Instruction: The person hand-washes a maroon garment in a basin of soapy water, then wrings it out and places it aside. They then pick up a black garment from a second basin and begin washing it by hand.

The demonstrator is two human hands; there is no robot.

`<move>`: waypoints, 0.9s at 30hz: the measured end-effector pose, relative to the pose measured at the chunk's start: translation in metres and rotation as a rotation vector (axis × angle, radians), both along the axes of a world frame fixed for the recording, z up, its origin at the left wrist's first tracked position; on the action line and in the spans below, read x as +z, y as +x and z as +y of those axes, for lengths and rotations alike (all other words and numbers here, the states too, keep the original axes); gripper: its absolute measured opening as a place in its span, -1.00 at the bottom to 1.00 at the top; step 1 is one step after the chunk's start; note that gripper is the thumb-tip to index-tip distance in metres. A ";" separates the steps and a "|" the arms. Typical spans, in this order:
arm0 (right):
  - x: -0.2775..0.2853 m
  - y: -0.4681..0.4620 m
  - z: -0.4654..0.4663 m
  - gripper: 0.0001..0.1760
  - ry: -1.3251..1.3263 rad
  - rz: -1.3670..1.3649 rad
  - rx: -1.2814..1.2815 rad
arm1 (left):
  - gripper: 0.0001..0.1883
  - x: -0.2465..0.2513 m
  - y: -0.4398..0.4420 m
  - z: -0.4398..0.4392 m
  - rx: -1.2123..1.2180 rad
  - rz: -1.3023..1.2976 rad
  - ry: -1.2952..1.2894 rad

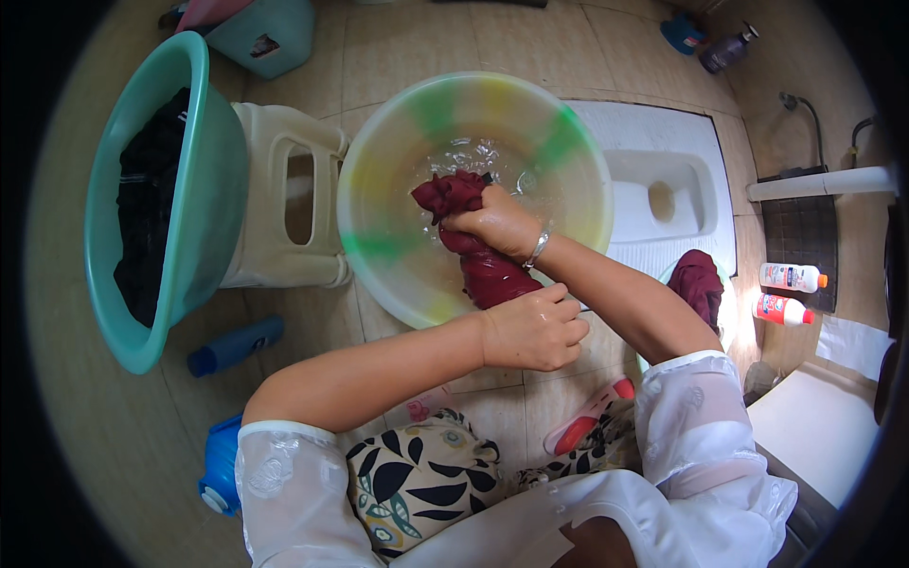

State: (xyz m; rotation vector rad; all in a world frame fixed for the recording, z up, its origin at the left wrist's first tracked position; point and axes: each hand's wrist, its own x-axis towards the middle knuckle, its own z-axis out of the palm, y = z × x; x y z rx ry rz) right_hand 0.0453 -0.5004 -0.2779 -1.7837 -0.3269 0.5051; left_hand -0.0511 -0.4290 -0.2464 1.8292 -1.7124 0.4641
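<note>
A wet, twisted dark red cloth [490, 273] stretches over a large round plastic basin [369, 181] with green and yellow patches and some water in it. My right hand [508, 220], with a silvery bracelet at the wrist, grips the cloth near its bunched upper end. My left hand [536, 328] is closed at the cloth's lower end, by the basin's near rim; its fingers are curled and the cloth inside them is mostly hidden. Another dark red cloth [697, 287] hangs in a pale container beside my right forearm, which partly hides that container.
At left a teal basin [213, 206] with dark clothes leans by a cream plastic stool [263, 192]. A blue bottle [238, 346] lies near it. Right of the large basin is a squat toilet [639, 128]. Two white-and-red bottles [788, 277] stand farther right.
</note>
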 end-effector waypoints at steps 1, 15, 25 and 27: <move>-0.006 -0.002 0.001 -0.62 -0.037 -0.005 -0.006 | -0.87 -0.004 -0.001 -0.001 -0.015 0.006 0.005; -0.005 0.019 -0.024 -0.65 0.400 0.527 -0.365 | -0.56 0.022 0.008 0.057 0.522 0.327 -0.069; 0.043 0.057 -0.054 -0.54 0.672 0.664 -0.463 | -0.22 0.029 0.021 0.114 0.760 0.901 -0.209; 0.048 0.052 -0.062 -0.49 0.647 0.701 -0.379 | -0.36 0.040 0.026 0.119 0.742 1.193 -0.477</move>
